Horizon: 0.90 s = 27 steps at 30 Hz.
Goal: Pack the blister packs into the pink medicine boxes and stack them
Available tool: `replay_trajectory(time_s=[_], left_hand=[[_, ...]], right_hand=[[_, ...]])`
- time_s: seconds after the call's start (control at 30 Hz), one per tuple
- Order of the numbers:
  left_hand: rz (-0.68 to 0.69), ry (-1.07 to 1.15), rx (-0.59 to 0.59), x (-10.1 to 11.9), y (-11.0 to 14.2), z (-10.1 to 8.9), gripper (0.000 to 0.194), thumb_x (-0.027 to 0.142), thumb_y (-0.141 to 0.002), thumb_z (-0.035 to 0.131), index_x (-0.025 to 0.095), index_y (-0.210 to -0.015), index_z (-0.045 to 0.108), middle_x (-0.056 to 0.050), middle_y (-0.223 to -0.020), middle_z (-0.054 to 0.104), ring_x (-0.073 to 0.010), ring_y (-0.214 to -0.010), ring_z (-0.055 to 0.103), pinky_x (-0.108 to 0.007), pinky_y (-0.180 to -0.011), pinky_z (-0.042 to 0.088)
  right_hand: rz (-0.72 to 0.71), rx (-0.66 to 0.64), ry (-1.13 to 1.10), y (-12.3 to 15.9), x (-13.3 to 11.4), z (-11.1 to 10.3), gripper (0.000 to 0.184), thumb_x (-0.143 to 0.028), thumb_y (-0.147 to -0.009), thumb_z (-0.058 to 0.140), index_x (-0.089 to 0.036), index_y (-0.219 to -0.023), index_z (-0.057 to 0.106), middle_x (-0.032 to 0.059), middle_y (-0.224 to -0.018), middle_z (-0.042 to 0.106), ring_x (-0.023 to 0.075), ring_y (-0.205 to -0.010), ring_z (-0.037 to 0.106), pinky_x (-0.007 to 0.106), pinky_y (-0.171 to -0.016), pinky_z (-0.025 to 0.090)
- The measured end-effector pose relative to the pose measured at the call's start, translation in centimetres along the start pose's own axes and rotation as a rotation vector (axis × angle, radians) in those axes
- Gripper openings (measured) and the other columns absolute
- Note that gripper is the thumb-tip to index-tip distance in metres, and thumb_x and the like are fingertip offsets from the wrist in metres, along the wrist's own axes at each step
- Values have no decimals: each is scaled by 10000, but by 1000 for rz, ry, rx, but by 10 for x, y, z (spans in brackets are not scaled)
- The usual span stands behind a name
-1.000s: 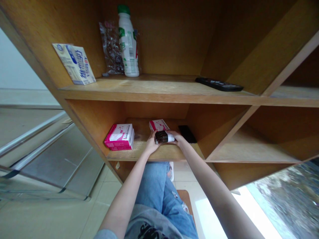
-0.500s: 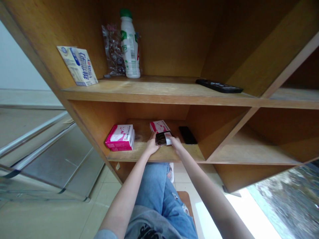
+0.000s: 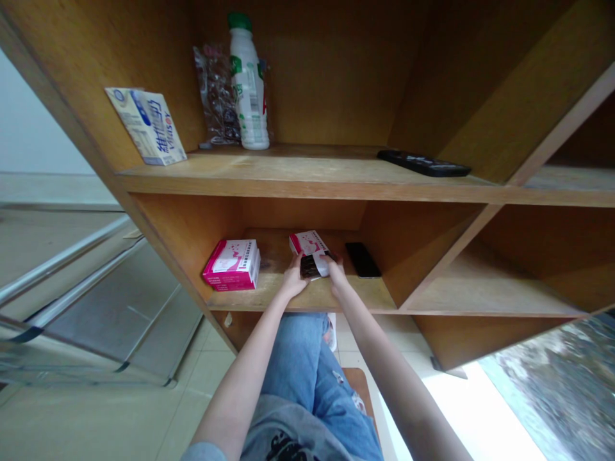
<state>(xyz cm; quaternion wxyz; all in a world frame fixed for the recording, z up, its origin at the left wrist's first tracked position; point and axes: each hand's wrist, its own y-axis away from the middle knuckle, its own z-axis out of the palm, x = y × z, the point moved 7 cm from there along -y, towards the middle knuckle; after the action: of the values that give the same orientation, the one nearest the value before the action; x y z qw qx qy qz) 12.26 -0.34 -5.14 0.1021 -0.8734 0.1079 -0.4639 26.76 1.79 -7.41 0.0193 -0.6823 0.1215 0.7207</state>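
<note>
Head view: from my remote seat I look down both bare forearms into a wooden shelf unit (image 3: 307, 189), and they reach forward side by side, angling together toward the lower shelf (image 3: 298, 299). My left hand (image 3: 293, 283) and right hand (image 3: 338, 274) meet there, wrists bent slightly, around a small packet (image 3: 313, 266) of white card and dark glossy wrapping. The left fingers (image 3: 298, 267) press its left end and the right fingers (image 3: 332, 262) close over its right end, a narrow hold from both sides. The packet sits just above the shelf board, directly in front of a flat white-and-pink box (image 3: 307, 243) and touching or nearly touching it; I cannot tell which. Farther left on the same shelf is a thicker magenta-and-white box (image 3: 231, 264), its card sharp-cornered and printed. To the right lies a black phone (image 3: 362, 259), smooth and flat, just beside my right hand. The shelf above holds a white plastic bottle with a green cap (image 3: 248, 83), a crinkled clear bag (image 3: 216, 96), a leaning Vitasoy carton (image 3: 147, 126) and a black remote (image 3: 423, 163). Below the shelves I see my ripped blue jeans (image 3: 298, 362) and grey shirt (image 3: 283, 429), over pale floor tiles (image 3: 206, 378).
</note>
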Motion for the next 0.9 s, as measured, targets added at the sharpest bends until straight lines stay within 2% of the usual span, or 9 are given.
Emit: replay_trajectory(time_s=[0.1,0.27,0.4,0.53,0.63,0.73,0.8,0.9], left_hand=[[-4,-21,-1,0,0,0,909,49,-615,653,236,-1418,271,-97,-1459,368,-254,-1329,366,-379,-1091,316],[22,-41,3,3,0,1,884,64,-613,662,237,-1403,306,-93,-1461,366,-255,-1332,361,-381,-1089,323],[35,-47,8,6,1,0,852,73,-615,654,231,-1389,335,-94,-1441,397,-260,-1327,369,-379,-1079,335],[27,-32,-10,7,2,-1,830,150,-620,689,211,-1376,352,-113,-1418,422,-278,-1302,399,-391,-1061,347],[8,-19,-9,6,3,-1,787,319,-658,713,204,-1357,368,-132,-1404,429,-291,-1277,427,-405,-1043,357],[-33,-8,95,3,1,-3,584,432,-763,612,210,-1275,441,-121,-1330,497,-262,-1234,472,-382,-1014,378],[-93,-5,190,0,0,-4,426,420,-809,558,228,-1185,495,-97,-1233,561,-239,-1161,528,-364,-974,406],[-182,8,307,-5,-3,-3,296,382,-801,575,251,-1063,537,-65,-1135,595,-226,-1072,570,-352,-921,430]], right_hand=[[-92,35,-16,2,-2,-8,481,-289,-727,477,-170,-1193,466,52,-1149,626,184,-1009,602,284,-850,471],[-186,66,66,9,-4,-19,476,-306,-646,592,-176,-1103,573,72,-1072,663,254,-1028,577,363,-930,408],[-230,158,320,11,-8,-25,459,-370,-667,604,-198,-1092,613,96,-1057,672,312,-1076,546,443,-977,345],[-242,197,405,6,-8,-27,441,-380,-689,575,-173,-1077,609,114,-1023,678,298,-997,600,399,-889,420],[-240,206,397,2,-6,-27,382,-379,-694,557,-186,-1018,621,98,-988,687,269,-949,625,351,-824,454],[-230,228,392,1,-4,-26,362,-386,-683,560,-179,-973,624,106,-963,688,268,-919,635,338,-782,467],[-220,241,387,2,-4,-25,357,-387,-671,564,-172,-951,625,113,-944,689,277,-898,637,345,-765,469],[-206,246,373,2,-3,-25,333,-383,-664,564,-173,-914,629,103,-890,694,279,-850,643,346,-731,473]])
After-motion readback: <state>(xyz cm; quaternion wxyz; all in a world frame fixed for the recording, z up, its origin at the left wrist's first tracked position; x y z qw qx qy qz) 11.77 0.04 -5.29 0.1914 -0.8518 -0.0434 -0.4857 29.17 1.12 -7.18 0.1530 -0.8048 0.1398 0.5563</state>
